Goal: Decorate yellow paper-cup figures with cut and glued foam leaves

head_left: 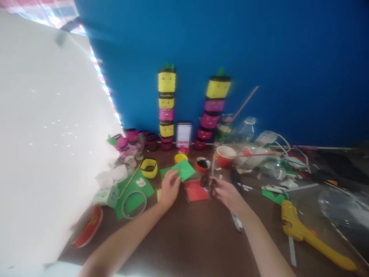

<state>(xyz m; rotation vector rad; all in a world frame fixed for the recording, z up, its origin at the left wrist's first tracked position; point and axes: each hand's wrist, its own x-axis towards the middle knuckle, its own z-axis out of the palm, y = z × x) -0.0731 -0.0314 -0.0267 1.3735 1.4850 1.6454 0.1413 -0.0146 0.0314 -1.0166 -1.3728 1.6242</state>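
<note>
Between the two hands, a red paper (197, 191) lies on the brown table (190, 238). Just ahead of it is a green paper (185, 170), its near edge pinched between the thumb and fingers of the left hand (169, 187). Past that paper, a yellow cup (181, 157) shows in part. The right hand (226, 194) has its fingers curled round the dark handles of what look like scissors (213, 169), pointing away from the person; blur hides how far the blades are parted. Left of the left hand are a yellow ring (149, 175) and a clear hoop (123, 207) on a green sheet (120, 212). Beyond both hands, two banded towers (166, 103) stand before a blue wall (123, 57). Right of the right hand lies a yellow glue gun (298, 231).
</note>
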